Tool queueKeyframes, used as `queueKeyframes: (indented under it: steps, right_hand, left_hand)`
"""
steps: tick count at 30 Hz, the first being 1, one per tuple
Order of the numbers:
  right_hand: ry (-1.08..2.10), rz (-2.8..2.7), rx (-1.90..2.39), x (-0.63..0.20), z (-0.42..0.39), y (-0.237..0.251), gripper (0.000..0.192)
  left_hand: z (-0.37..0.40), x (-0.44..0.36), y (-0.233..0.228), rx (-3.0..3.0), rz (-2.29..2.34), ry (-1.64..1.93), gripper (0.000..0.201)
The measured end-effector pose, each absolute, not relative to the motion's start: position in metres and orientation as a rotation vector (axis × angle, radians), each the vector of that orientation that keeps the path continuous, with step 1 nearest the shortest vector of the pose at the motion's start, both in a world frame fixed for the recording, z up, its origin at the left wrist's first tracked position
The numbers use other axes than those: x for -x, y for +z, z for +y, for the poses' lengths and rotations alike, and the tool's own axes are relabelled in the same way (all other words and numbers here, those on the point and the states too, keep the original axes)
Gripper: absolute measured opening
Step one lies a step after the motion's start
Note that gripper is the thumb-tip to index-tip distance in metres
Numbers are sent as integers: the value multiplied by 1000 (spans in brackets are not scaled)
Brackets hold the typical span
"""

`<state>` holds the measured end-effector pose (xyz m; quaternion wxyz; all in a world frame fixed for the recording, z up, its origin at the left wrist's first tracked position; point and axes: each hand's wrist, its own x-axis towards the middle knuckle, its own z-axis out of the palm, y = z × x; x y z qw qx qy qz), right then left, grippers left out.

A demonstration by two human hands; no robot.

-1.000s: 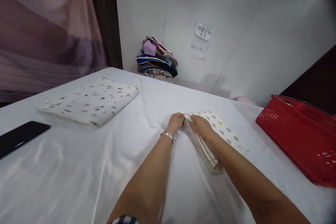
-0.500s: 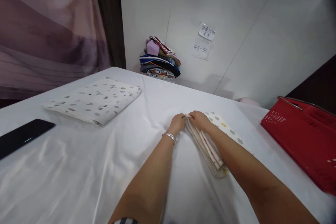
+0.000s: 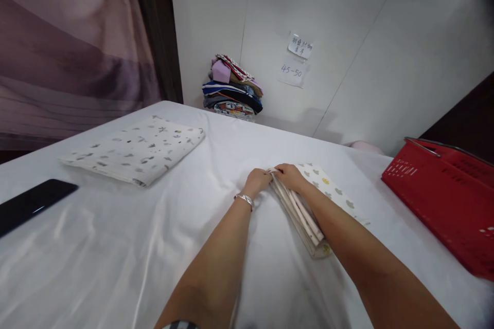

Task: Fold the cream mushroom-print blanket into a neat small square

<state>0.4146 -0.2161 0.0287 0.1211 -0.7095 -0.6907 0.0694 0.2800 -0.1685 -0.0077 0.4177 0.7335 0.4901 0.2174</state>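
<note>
A white cloth with grey and yellow prints [image 3: 338, 191] lies partly folded on the white-covered table, its layered edges turned toward the left. At the far left corner of these layers, my left hand [image 3: 258, 182] pinches the fabric; a silver bracelet circles that wrist. Right beside it, my right hand [image 3: 290, 176] is closed on the same far edge, and the forearm passes over the cloth, hiding part of it. The fingertips of both hands are largely hidden in the fabric.
Another folded patterned cloth [image 3: 135, 151] lies at the left, with a black phone-like slab [image 3: 36, 204] nearer me. A red basket [image 3: 443, 200] stands at the right. Behind the table's far edge, a stack of folded fabrics [image 3: 233, 87] rests by the wall under paper notes [image 3: 293, 71].
My left hand has shifted slightly, its wrist turning a little outward, while still at the cloth's corner. The right hand keeps its hold. The whole view has moved slightly.
</note>
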Motion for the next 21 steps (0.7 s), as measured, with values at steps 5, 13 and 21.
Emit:
queueKeyframes:
  steps: [5, 13, 21]
  right_hand:
    - [252, -1984, 2051, -416, -215, 25, 24]
    - [389, -2025, 1978, -418, -223, 31, 26]
    - [212, -2051, 2066, -397, -252, 37, 36]
  left_hand:
    - [-170, -281, -9, -1862, 1160, 496, 24]
    - [-173, -287, -10, -1877, 1237, 452, 22]
    - [-174, -290, -5, -1841, 1299, 393, 20]
